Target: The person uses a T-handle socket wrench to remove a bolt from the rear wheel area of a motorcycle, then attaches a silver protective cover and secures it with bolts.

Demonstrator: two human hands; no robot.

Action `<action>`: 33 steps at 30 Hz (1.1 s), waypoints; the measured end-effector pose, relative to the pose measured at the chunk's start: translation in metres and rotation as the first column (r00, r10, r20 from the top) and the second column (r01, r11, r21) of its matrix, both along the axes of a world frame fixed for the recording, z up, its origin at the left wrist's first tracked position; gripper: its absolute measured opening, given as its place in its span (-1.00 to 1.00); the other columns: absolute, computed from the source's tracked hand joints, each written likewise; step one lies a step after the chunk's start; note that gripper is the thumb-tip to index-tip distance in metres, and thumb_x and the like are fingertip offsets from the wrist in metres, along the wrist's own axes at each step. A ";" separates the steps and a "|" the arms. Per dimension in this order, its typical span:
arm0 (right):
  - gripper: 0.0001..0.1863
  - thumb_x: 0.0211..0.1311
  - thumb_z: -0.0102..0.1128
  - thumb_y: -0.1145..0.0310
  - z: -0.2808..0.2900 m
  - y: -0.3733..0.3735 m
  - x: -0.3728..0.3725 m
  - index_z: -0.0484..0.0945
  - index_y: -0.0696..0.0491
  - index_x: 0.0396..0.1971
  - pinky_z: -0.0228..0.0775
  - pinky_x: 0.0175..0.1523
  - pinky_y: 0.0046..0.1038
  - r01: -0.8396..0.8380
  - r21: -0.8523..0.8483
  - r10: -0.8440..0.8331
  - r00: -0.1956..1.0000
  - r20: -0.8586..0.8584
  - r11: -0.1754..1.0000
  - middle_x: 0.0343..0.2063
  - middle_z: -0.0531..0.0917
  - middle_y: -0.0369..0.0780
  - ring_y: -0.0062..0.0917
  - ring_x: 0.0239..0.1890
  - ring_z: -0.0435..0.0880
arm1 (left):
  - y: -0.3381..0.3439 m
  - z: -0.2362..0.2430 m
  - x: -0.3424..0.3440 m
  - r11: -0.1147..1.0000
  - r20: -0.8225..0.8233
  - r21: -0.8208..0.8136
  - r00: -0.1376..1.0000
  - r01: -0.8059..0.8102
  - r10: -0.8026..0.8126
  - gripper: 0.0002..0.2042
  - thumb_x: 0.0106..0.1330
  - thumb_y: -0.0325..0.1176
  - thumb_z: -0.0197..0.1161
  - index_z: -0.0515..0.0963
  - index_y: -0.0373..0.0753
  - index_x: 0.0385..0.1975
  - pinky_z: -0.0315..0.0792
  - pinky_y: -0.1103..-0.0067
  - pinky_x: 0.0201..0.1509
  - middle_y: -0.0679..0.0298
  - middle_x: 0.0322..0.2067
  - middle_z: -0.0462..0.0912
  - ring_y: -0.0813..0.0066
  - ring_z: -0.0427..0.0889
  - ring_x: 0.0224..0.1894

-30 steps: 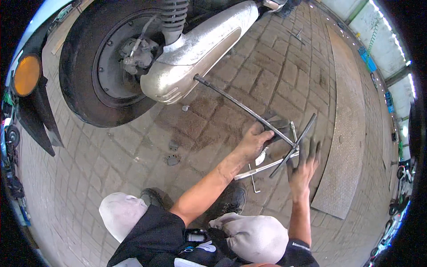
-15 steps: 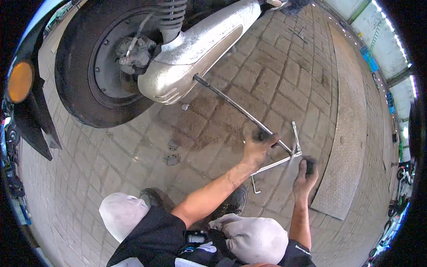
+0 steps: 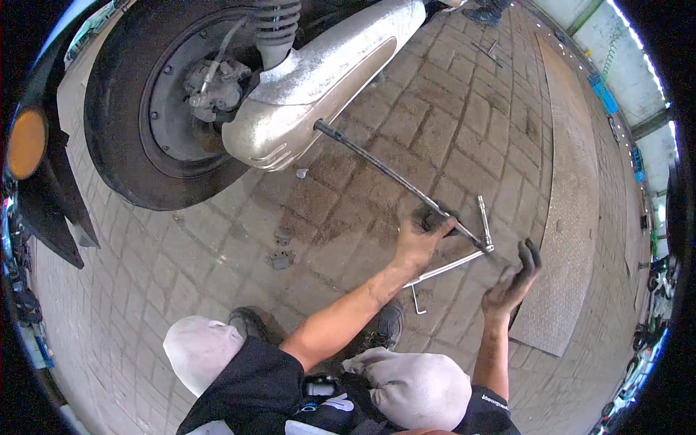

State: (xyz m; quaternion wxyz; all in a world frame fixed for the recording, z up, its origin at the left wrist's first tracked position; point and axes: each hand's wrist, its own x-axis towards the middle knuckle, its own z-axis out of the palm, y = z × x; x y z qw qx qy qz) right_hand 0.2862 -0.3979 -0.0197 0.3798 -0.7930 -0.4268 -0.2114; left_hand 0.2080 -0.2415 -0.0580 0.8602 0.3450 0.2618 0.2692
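My left hand (image 3: 423,235) is wrapped round the shaft of a long metal socket wrench (image 3: 380,165). The wrench slants up to the silver cover (image 3: 272,130) beside a scooter's wheel, where its far tip meets the cover's lower edge. Motion smears its near end, so the handle's shape is unclear. To the right of that end my right hand (image 3: 513,284) is raised, fingers extended and apart, holding nothing. Beneath the near end, a chrome angled wrench (image 3: 451,267) lies on the paving, one arm pointing up with a socket tip. A small hex key (image 3: 417,300) lies by its lower end.
The tyre (image 3: 116,145) and an orange reflector (image 3: 27,143) are at left. Two small dark pads (image 3: 280,259) and a pale bit (image 3: 301,174) lie on the brick paving. A metal plate (image 3: 562,254) runs along the right. A shoe (image 3: 484,14) shows at top.
My right hand has opened and swung slightly right and up, away from the wrench's near end. My left hand keeps its hold on the shaft, and the blurred handle end has changed its angle.
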 end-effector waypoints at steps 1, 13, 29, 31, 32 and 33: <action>-0.53 0.25 -0.21 0.12 -0.001 -0.003 -0.002 0.30 0.23 -0.07 0.07 0.12 -0.29 0.060 0.041 -0.056 0.995 -0.078 0.997 -0.04 0.34 -0.05 -0.27 0.06 0.28 | 0.000 0.001 -0.003 1.000 0.001 0.001 1.000 0.002 -0.002 -0.84 0.07 -0.50 0.24 0.44 -0.33 -0.38 0.42 0.65 -0.22 0.32 -0.40 0.51 0.57 0.49 -0.35; -0.63 0.23 -0.15 0.26 -0.026 -0.027 -0.004 0.28 0.17 -0.04 0.18 -0.04 -0.45 0.101 0.036 -0.080 0.923 -0.377 0.994 -0.06 0.35 -0.14 -0.43 -0.04 0.33 | 0.004 0.015 -0.009 0.900 0.329 -0.355 0.935 0.252 -0.133 -0.68 0.13 -0.40 0.19 0.39 -0.28 -0.10 0.39 0.49 0.00 0.21 -0.13 0.49 0.39 0.48 -0.10; -0.70 0.11 -0.03 0.51 -0.046 -0.041 0.000 0.34 0.17 -0.11 0.27 -0.12 -0.50 0.069 0.013 -0.051 0.840 -0.541 0.998 -0.20 0.43 -0.14 -0.48 -0.22 0.41 | -0.005 0.053 -0.002 0.949 0.227 -0.300 0.973 0.097 -0.028 -0.84 0.15 -0.37 0.18 0.46 -0.27 -0.31 0.51 0.52 -0.22 0.24 -0.41 0.52 0.45 0.55 -0.38; -0.73 0.12 -0.01 0.48 -0.061 -0.041 -0.002 0.38 0.14 -0.14 0.29 -0.16 -0.50 0.082 -0.062 -0.103 0.792 -0.602 0.995 -0.26 0.46 -0.13 -0.50 -0.25 0.44 | -0.006 0.037 -0.005 0.979 0.248 -0.194 0.969 0.067 -0.017 -0.83 0.13 -0.38 0.19 0.44 -0.27 -0.31 0.52 0.50 -0.20 0.25 -0.42 0.52 0.43 0.56 -0.37; -0.74 0.12 0.00 0.47 -0.067 -0.041 -0.003 0.39 0.13 -0.15 0.30 -0.17 -0.49 0.093 -0.107 -0.140 0.752 -0.644 0.990 -0.28 0.47 -0.12 -0.50 -0.26 0.44 | -0.007 0.031 -0.006 0.996 0.270 -0.082 0.963 0.024 -0.001 -0.81 0.11 -0.40 0.21 0.43 -0.28 -0.31 0.54 0.47 -0.19 0.25 -0.43 0.52 0.41 0.56 -0.37; -0.74 0.12 0.00 0.47 -0.076 -0.044 -0.004 0.39 0.13 -0.15 0.30 -0.17 -0.49 0.102 -0.109 -0.148 0.755 -0.639 0.989 -0.28 0.47 -0.12 -0.50 -0.26 0.44 | -0.009 0.027 -0.005 0.993 0.235 -0.097 0.968 -0.067 0.088 -0.79 0.05 -0.40 0.28 0.41 -0.25 -0.36 0.54 0.50 -0.30 0.27 -0.49 0.52 0.44 0.56 -0.42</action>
